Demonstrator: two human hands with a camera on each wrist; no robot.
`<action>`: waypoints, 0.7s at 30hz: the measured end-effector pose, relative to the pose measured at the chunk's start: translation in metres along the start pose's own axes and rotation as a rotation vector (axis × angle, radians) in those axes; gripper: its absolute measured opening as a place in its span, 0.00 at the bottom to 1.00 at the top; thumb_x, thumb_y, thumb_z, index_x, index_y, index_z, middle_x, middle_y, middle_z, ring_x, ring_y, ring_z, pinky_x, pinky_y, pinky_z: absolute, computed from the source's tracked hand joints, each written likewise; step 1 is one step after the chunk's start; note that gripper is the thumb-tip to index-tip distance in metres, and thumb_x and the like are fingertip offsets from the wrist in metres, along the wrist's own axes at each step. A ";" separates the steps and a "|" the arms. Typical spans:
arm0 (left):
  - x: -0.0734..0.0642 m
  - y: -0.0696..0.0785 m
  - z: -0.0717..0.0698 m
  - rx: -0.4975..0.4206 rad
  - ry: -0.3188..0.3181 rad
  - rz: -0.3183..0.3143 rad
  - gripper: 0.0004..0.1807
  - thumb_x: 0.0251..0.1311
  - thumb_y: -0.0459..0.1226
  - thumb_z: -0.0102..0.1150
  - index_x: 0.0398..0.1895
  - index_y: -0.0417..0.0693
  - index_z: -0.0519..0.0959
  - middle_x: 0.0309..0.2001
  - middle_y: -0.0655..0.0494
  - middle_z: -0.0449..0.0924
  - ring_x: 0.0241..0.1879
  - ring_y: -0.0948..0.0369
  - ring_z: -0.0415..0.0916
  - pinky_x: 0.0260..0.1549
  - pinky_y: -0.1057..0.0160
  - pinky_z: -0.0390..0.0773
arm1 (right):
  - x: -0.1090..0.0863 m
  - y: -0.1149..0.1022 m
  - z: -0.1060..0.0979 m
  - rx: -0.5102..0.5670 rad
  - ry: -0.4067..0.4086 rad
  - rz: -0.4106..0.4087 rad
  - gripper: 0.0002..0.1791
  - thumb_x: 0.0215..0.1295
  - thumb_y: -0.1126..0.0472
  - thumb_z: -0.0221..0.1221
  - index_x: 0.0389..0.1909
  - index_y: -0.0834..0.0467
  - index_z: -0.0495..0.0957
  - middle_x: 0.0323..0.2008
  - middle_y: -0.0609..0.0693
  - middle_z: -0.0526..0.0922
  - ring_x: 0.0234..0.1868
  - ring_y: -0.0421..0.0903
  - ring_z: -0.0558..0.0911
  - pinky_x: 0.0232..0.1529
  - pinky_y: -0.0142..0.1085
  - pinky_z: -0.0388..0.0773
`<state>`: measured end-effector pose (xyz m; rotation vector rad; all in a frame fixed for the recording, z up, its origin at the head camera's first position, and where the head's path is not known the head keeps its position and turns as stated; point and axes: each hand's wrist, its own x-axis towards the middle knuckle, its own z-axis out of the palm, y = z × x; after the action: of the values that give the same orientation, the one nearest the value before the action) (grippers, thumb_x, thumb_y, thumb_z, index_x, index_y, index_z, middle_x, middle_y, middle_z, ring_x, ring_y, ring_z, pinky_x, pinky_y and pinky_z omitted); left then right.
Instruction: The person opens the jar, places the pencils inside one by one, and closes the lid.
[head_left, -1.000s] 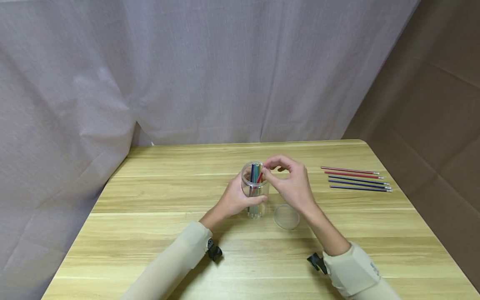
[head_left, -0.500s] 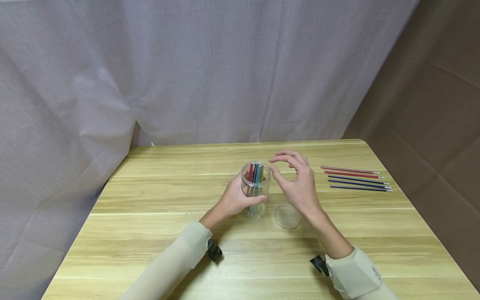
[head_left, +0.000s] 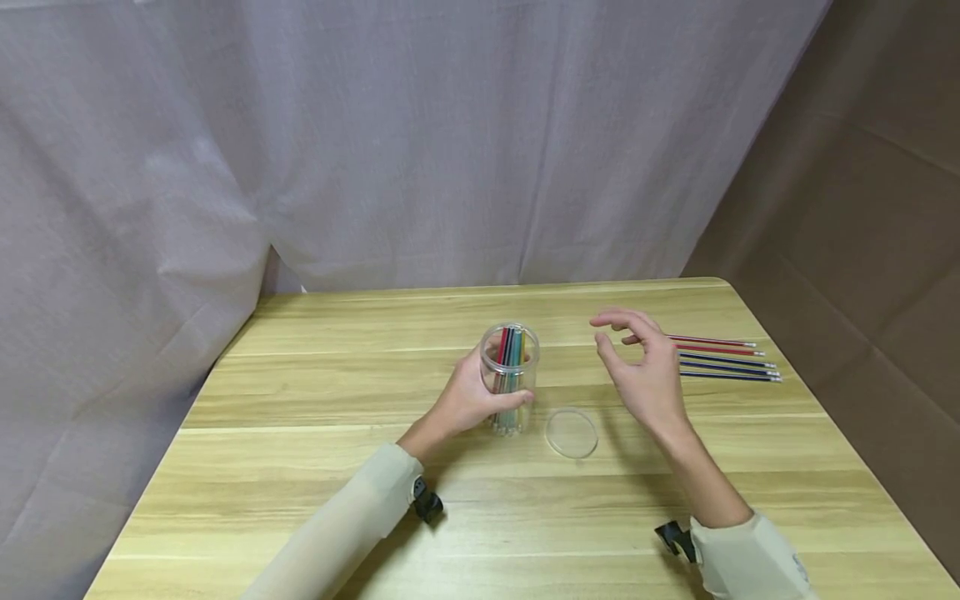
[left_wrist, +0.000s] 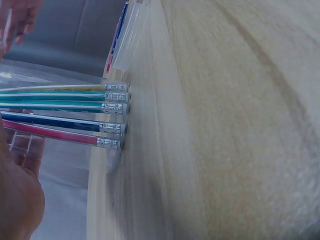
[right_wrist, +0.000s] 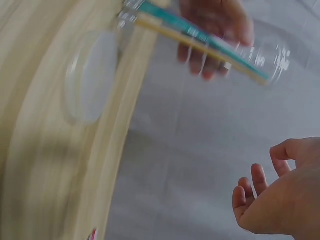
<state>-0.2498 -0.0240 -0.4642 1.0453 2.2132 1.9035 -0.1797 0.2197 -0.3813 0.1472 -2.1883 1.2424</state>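
Observation:
My left hand [head_left: 472, 392] grips a clear plastic jar [head_left: 530, 379] that stands upright on the table. Inside it, several pencils [left_wrist: 55, 106] in red, dark blue, green and yellow stand with their eraser ends down, as the left wrist view shows. My right hand [head_left: 645, 371] hovers in the air between the jar and a row of pencils [head_left: 727, 364] at the right. Its fingers are loosely bent, thumb and fingertips apart, holding nothing. That row has red and dark blue pencils lying side by side, their left ends hidden behind my right hand.
A clear round lid [head_left: 572, 433] lies on the wooden table [head_left: 337, 375] just right of the jar, nearer to me. Grey cloth [head_left: 405, 150] hangs behind the table's far edge, and a brown panel [head_left: 862, 250] rises along the right side.
My right hand has let go of a red pencil, which now stands in the jar, and has moved right towards the row of pencils. The left hand keeps its hold.

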 end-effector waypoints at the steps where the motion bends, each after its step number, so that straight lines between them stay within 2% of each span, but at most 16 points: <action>1: 0.000 -0.001 -0.001 0.002 -0.001 0.002 0.42 0.52 0.34 0.84 0.70 0.52 0.72 0.59 0.50 0.85 0.56 0.57 0.84 0.59 0.55 0.83 | 0.000 0.004 -0.004 -0.015 0.005 0.013 0.11 0.67 0.74 0.65 0.47 0.61 0.88 0.49 0.53 0.88 0.50 0.41 0.79 0.51 0.33 0.72; 6: 0.000 -0.003 -0.002 0.019 -0.001 0.002 0.41 0.53 0.36 0.83 0.70 0.51 0.72 0.61 0.46 0.83 0.57 0.56 0.83 0.60 0.53 0.82 | 0.000 0.029 -0.027 -0.081 0.026 0.112 0.12 0.69 0.71 0.65 0.51 0.60 0.88 0.44 0.54 0.88 0.43 0.35 0.82 0.45 0.25 0.74; 10: 0.000 -0.003 -0.003 0.022 0.000 -0.004 0.41 0.53 0.36 0.83 0.70 0.51 0.72 0.61 0.43 0.83 0.58 0.56 0.83 0.60 0.53 0.81 | 0.003 0.055 -0.046 -0.076 0.019 0.175 0.11 0.72 0.69 0.65 0.52 0.64 0.86 0.42 0.45 0.90 0.40 0.30 0.84 0.41 0.20 0.77; 13: 0.000 -0.003 -0.004 0.024 0.002 -0.007 0.42 0.53 0.37 0.83 0.70 0.52 0.72 0.62 0.44 0.83 0.58 0.55 0.83 0.60 0.52 0.81 | 0.006 0.076 -0.060 -0.067 0.010 0.219 0.11 0.73 0.68 0.64 0.52 0.68 0.85 0.40 0.35 0.88 0.40 0.27 0.83 0.42 0.18 0.77; 15: 0.000 -0.003 -0.005 0.020 0.002 -0.007 0.42 0.53 0.37 0.83 0.70 0.52 0.72 0.61 0.45 0.83 0.58 0.55 0.83 0.60 0.52 0.82 | 0.008 0.090 -0.068 -0.083 -0.004 0.241 0.12 0.74 0.67 0.64 0.53 0.69 0.85 0.40 0.34 0.88 0.40 0.24 0.82 0.42 0.16 0.75; 17: 0.001 -0.003 -0.006 0.014 0.000 -0.006 0.42 0.53 0.36 0.83 0.70 0.52 0.72 0.61 0.47 0.83 0.57 0.55 0.83 0.60 0.52 0.82 | 0.009 0.103 -0.074 -0.118 -0.028 0.254 0.13 0.74 0.67 0.64 0.53 0.69 0.85 0.41 0.40 0.90 0.39 0.21 0.80 0.41 0.15 0.75; 21: 0.002 -0.004 -0.006 0.018 -0.002 -0.004 0.42 0.53 0.36 0.83 0.70 0.52 0.72 0.61 0.46 0.83 0.57 0.56 0.83 0.60 0.53 0.82 | 0.009 0.122 -0.082 -0.220 -0.086 0.238 0.12 0.73 0.69 0.64 0.53 0.70 0.85 0.45 0.62 0.90 0.36 0.18 0.77 0.38 0.14 0.73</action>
<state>-0.2555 -0.0286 -0.4653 1.0444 2.2334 1.8839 -0.1960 0.3553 -0.4364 -0.1570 -2.4553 1.1251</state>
